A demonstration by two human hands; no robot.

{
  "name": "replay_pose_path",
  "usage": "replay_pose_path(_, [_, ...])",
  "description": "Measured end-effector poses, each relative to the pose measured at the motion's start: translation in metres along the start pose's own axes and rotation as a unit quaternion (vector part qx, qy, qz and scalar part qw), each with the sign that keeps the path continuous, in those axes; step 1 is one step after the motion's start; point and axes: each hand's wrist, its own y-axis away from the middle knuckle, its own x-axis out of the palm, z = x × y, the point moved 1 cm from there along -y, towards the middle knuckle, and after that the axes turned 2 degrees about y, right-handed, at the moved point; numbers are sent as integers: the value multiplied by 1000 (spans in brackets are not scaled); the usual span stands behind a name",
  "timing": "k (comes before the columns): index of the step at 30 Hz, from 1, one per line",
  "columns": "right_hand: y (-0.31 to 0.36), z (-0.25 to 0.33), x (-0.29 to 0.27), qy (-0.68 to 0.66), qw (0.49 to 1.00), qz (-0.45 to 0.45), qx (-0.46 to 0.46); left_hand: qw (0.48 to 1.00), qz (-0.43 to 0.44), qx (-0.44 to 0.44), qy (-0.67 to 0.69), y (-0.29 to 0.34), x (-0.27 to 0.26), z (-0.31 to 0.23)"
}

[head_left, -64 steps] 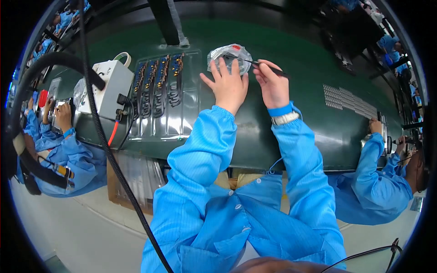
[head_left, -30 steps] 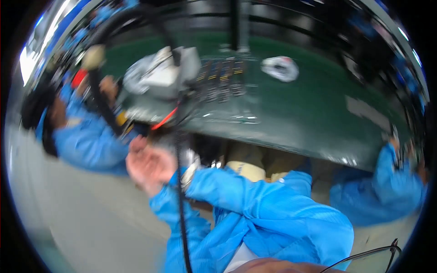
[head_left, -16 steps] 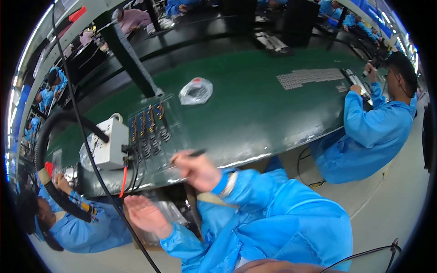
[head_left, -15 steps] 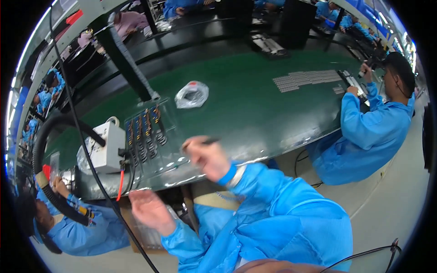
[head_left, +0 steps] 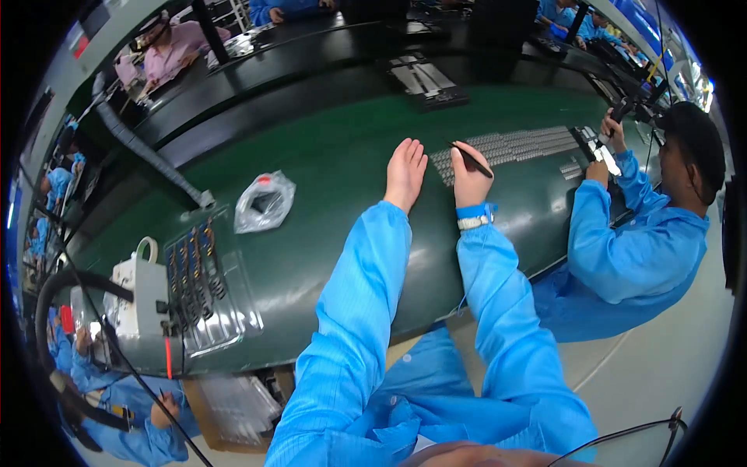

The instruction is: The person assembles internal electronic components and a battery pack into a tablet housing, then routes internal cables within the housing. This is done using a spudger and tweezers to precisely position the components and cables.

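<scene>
My right hand (head_left: 471, 175) is closed around slim black tweezers (head_left: 475, 162), whose thin tip points away to the upper left. It hangs at the left end of several rows of small grey metal parts (head_left: 521, 144) laid close together on the green bench (head_left: 342, 257). Just left of it, my left hand (head_left: 405, 175) is stretched out with its fingers straight and nothing in it. Whether either hand touches the bench is hard to tell.
A clear bag (head_left: 265, 202) and a plastic tray (head_left: 226, 311) of dark wired parts lie left, near a white box (head_left: 140, 296) with a black hose. Beyond my hands lies a dark fixture (head_left: 424, 82). A co-worker (head_left: 638, 226) sits right, holding a black tool over a fixture.
Both hands have moved forward and right, from the bench's near edge to the rows of metal parts. The tweezers stayed in my right hand. The view has shifted too.
</scene>
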Motion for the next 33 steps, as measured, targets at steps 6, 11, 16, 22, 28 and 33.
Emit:
replay_pose_path(6, [-10, -1, -8, -84, 988, -66, 110, 981, 2, -56, 184, -105, 7, 43])
replay_pose_path(11, [-14, 2, -14, -19, 994, -67, 81, 986, -106, 107, 65, -122, 41, 53])
replay_pose_path(16, [-12, 1, -10, -51, 987, -72, 132, 935, -224, 211, -177, -152, 30, 37])
replay_pose_path(22, [-13, 5, -6, -56, 991, -50, 114, 958, -154, 161, -182, -190, 6, 22])
replay_pose_path(28, [-14, 2, 2, -80, 990, -38, 112, 922, -50, 132, -361, -196, -10, 16])
replay_pose_path(33, [-25, -6, -6, -60, 995, -51, 55, 991, -32, 91, -93, -115, 15, -15])
